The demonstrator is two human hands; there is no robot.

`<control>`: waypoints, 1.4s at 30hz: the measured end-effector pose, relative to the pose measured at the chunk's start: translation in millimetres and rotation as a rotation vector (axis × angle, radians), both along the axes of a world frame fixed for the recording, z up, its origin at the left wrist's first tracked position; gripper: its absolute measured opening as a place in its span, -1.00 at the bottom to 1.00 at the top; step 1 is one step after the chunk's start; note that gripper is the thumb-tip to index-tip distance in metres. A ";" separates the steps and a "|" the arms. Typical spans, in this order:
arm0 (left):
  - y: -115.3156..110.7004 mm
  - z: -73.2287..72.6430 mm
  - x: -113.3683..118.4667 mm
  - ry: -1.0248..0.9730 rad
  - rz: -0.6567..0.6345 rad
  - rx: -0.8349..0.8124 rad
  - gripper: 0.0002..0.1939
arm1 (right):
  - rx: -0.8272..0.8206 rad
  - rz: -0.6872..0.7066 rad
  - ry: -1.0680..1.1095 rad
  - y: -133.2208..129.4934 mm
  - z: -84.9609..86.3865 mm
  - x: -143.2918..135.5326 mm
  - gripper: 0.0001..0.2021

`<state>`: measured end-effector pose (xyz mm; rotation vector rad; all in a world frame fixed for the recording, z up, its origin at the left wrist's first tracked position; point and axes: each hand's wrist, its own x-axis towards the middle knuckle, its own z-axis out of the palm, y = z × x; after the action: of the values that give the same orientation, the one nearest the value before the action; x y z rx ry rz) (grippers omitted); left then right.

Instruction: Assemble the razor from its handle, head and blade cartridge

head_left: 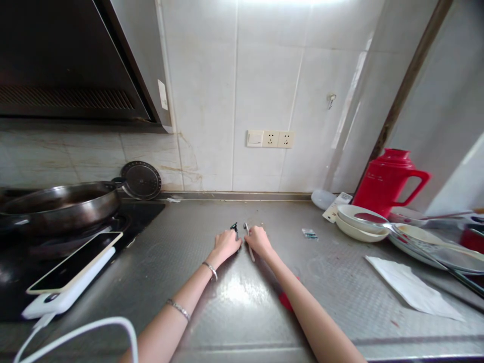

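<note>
Over the middle of the metal countertop (181, 252), both hands are close together. My left hand (226, 242) is closed around a small dark tool (235, 228) whose angled black head sticks out past the fingers; its exact kind is too small to make out. A slim whitish stick (251, 252) with a small head at its far end is pinched in my right hand (258, 240). Fingers hide part of each item. A red object (286, 301) lies partly covered by my right forearm. Right of my hands rests a small clear packet (310, 233).
At left, a steel pan (64, 206) sits on the black stove, with a phone (77, 262) on a white power bank (71, 287) and its cable in front. At right are stacked bowls (359, 232), a white paper (410, 287), a spatula among plates, and a red thermos jug (389, 184).
</note>
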<state>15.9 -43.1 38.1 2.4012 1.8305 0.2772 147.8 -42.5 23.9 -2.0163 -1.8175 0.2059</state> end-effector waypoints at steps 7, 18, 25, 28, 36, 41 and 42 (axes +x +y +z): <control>10.2 -4.2 -5.1 -0.074 0.005 0.010 -0.60 | 0.150 -0.002 0.088 0.5 5.6 25.0 -0.70; 39.4 -20.1 -22.8 -0.150 0.144 0.180 -0.69 | 0.347 0.103 0.094 -11.9 -5.0 195.6 -0.63; 49.6 -27.1 -26.4 -0.207 0.169 0.113 -0.70 | 0.215 0.069 0.004 -27.1 -9.9 275.5 -0.53; 50.8 -28.9 -26.9 -0.192 0.158 0.122 -0.69 | 0.095 0.079 0.017 -26.2 -12.0 291.1 -0.47; 51.4 -31.5 -27.1 -0.179 0.147 0.136 -0.67 | -0.054 0.133 0.031 -15.4 -11.8 298.2 -0.37; 50.1 -29.6 -26.5 -0.167 0.153 0.133 -0.66 | -0.055 0.145 0.037 -12.6 -6.3 289.6 -0.46; 49.8 -29.2 -26.4 -0.167 0.153 0.132 -0.66 | -0.052 0.142 0.040 -13.1 -5.6 288.5 -0.48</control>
<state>-10.5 6.7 9.0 2.2419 1.9765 0.6111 436.4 -55.6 18.3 -1.9037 -1.9503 0.3357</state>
